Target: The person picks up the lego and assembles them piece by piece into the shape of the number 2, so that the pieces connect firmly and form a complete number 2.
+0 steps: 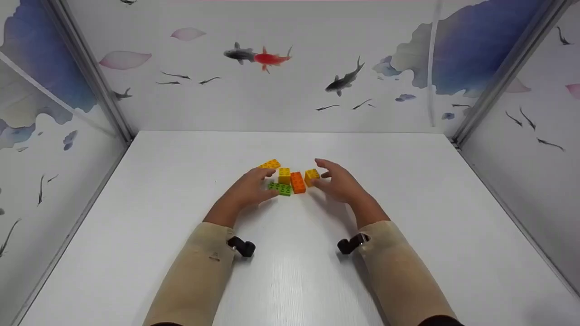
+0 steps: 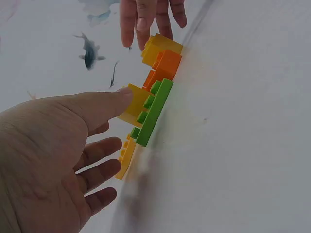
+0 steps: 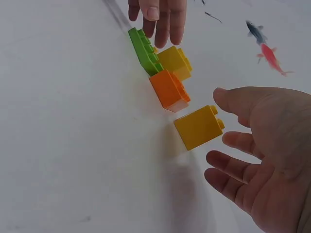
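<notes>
Two hands around little plastic toy blocks, mid-frame.
The left hand is spread beside the flat green block; the right hand is spread beside the yellow square block.

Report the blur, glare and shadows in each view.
Head view: sharp, even light, soft shadows under both hands, faint sheen on the white table. Left wrist view: the green brick is sharp, the table beside it smeared. Right wrist view: crisp bricks, blurred table edge.
</notes>
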`<move>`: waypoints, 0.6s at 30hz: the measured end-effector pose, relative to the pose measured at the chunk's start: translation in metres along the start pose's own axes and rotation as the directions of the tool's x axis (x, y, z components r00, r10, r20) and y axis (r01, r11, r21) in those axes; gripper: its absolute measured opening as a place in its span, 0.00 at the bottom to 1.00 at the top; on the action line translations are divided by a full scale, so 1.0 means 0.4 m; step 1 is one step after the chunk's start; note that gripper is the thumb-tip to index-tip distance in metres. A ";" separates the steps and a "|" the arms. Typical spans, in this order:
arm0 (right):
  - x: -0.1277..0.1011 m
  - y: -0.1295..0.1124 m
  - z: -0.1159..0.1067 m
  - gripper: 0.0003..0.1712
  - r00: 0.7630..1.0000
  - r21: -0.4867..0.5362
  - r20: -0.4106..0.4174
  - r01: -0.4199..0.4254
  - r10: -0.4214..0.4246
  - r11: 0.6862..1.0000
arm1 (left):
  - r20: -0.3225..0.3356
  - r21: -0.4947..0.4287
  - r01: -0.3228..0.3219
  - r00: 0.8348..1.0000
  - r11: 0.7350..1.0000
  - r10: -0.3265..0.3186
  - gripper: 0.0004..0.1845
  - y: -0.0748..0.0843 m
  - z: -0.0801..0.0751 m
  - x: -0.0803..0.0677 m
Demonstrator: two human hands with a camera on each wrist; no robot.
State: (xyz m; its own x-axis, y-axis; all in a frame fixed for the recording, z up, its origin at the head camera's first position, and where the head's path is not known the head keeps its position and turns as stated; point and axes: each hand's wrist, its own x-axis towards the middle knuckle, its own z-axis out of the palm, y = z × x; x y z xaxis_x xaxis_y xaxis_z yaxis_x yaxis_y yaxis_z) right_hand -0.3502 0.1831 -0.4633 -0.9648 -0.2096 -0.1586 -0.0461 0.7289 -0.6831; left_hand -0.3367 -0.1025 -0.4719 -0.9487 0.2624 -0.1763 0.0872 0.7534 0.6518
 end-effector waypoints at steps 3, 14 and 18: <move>0.008 0.008 0.008 0.40 1.000 0.018 0.006 -0.007 0.007 1.000 | -0.005 -0.034 -0.026 1.000 0.999 0.026 0.37 -0.004 0.005 0.005; 0.025 0.021 0.024 0.33 0.999 0.070 0.000 -0.038 0.038 0.997 | -0.020 -0.109 0.024 0.999 0.994 -0.026 0.30 -0.015 0.016 0.006; 0.028 0.026 0.024 0.31 1.000 0.086 -0.009 -0.025 0.026 0.996 | -0.029 -0.104 0.028 0.999 0.994 -0.031 0.29 -0.016 0.019 0.006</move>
State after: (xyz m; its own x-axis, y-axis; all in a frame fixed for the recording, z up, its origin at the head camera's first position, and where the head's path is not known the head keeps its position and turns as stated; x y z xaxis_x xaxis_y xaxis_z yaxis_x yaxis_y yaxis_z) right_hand -0.3591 0.1822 -0.4792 -0.9680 -0.1845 -0.1701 0.0009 0.6753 -0.7375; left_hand -0.3373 -0.1020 -0.4821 -0.9593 0.2215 -0.1750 0.0288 0.6935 0.7198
